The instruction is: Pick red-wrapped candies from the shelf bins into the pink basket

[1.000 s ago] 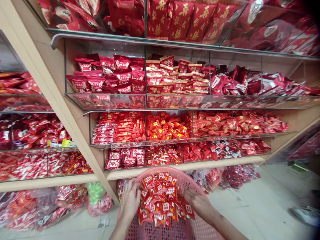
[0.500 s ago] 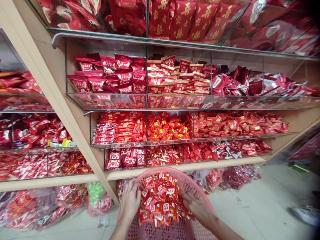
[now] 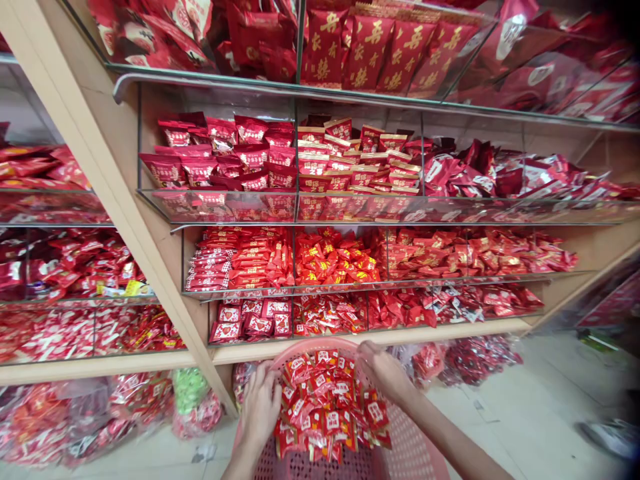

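"Where's the pile of packets?"

"Bottom centre of the frame: small red-and-orange packets (image 3: 320,407) heaped inside a pink basket (image 3: 413,455). Its sides are perforated, and the near part of its base shows below the heap."

"And the hands?"

"The left hand (image 3: 260,407) lies over the basket's left side, just beside the packets. Its fingers are loosely bent and a little spread, but I can't tell whether they grip the rim."

"The right hand (image 3: 384,370)?"

"At the basket's upper-right rim, reaching in from the lower right of the frame. Those fingers are curled in close together and blurred; I can't tell if anything is in them."

"What's behind the basket?"

"A shelf, its wooden front board (image 3: 435,329) crossing the frame above the rim. Over that board, at centre left, sit heart-printed packets (image 3: 253,320). Higher, mid-frame, there are gold-edged packets (image 3: 350,160) in a glass-fronted row, and tall red packets with gold characters (image 3: 367,43) at top centre."

"Anything on the floor?"

"Plastic bags of red packets (image 3: 40,413) at lower left, with a green bag (image 3: 190,390) near them. More filled bags (image 3: 475,360) lie right of the basket on the pale tiles (image 3: 520,420). A blurred shoe (image 3: 610,437) shows at lower right."
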### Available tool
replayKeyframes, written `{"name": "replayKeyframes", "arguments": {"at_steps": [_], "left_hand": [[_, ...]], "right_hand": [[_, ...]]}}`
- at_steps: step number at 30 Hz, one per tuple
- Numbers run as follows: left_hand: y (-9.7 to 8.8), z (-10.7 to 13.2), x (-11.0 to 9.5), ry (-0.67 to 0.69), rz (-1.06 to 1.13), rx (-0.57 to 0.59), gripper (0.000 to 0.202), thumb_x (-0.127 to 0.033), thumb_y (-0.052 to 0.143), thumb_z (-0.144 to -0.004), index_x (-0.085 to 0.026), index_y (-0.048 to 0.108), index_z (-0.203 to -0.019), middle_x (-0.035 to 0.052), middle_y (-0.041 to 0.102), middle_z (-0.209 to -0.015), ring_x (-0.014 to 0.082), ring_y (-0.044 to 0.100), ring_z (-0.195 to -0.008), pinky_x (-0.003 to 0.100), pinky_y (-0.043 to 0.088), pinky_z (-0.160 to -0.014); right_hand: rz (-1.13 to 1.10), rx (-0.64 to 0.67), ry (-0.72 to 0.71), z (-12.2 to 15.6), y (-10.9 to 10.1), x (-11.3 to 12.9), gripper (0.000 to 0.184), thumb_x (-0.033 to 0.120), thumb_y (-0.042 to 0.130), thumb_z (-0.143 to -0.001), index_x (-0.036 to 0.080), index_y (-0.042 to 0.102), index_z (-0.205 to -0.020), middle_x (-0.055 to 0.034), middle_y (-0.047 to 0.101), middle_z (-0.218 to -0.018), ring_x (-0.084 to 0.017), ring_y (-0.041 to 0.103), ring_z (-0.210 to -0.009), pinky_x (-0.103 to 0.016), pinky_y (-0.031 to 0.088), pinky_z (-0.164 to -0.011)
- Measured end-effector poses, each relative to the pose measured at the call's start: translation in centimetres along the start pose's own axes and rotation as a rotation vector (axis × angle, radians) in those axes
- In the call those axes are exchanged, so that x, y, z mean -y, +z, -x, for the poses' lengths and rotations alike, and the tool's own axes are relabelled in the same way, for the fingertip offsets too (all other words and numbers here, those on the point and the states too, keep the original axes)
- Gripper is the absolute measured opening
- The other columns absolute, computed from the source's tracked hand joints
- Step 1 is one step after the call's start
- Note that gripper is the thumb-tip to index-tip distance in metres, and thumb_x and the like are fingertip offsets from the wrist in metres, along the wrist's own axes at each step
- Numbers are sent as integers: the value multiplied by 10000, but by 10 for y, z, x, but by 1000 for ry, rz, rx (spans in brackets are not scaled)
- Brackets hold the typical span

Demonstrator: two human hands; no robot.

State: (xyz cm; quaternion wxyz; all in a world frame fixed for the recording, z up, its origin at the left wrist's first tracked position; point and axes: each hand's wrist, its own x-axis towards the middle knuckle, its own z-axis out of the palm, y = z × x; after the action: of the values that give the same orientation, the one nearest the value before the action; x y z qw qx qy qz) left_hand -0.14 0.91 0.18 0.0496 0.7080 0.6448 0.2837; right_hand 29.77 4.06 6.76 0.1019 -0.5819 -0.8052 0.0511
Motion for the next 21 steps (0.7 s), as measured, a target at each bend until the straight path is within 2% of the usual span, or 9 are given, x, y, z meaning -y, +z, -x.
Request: {"name": "replayKeyframes", "arguments": {"at_steps": [4, 10, 15, 21], "left_hand": [[0, 1, -2, -11, -1, -13, 240, -160, 400, -817, -229, 606, -920, 34, 544, -1144, 207, 510, -1034, 380, 413, -893], [-3, 1, -3, -6, 14, -4, 239, -152, 397, -812, -225, 597, -920, 34, 544, -1136, 203, 513, -1017, 373, 412, -882], [-4, 2, -3, -12, 21, -3, 241, -149, 396, -810, -228, 594, -924, 32, 536, -1139, 207, 497, -1036, 373, 408, -884], [-2, 1, -2, -18, 28, 15, 247, -154, 391, -816, -227, 594, -937, 33, 531, -1141, 210, 485, -1048, 381, 402, -898]], "right_hand": [[5, -76, 219, -48, -11, 4, 191, 269, 376, -909, 171, 496, -1020, -92, 594, -1042, -178, 619, -878, -252, 404, -694], [37, 11, 429, -94, 2, -2, 297, 378, 402, -908, 142, 441, -1085, -144, 644, -961, -244, 646, -887, -298, 414, -680], [-57, 58, 493, -105, 6, -6, 309, 403, 420, -893, 139, 462, -1049, -152, 660, -949, -244, 647, -903, -285, 411, -658], [-61, -21, 468, -97, 0, 0, 261, 409, 468, -865, 177, 471, -985, -101, 665, -905, -224, 645, -859, -258, 376, -609]]}}
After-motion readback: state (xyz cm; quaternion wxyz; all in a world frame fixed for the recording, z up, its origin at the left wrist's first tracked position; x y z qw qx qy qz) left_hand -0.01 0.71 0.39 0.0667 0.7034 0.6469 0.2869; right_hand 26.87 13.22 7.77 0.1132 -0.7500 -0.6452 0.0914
